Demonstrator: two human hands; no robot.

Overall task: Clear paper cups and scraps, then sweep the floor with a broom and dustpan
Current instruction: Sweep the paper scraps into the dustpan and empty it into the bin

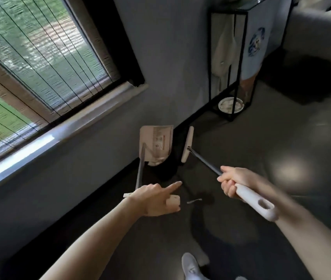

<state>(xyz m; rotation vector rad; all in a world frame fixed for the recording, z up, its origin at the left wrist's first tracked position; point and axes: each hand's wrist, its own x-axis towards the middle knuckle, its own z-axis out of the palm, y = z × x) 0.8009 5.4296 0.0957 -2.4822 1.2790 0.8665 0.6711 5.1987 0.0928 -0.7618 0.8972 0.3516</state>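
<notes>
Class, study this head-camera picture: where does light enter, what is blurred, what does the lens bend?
Head view: daylight enters through the slatted window, leaving glare patches on the dark floor; the right hand gripping the white-handled broom is motion-smeared, the left hand on the cream dustpan handle sharper; the wide lens bows the grey window sill.

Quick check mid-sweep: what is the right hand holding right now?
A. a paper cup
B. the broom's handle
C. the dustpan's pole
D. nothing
B: the right hand is curled round the white grip of the broom's handle, whose pole runs down to the broom head beside the dustpan. The left hand grips the dustpan's own handle.
</notes>
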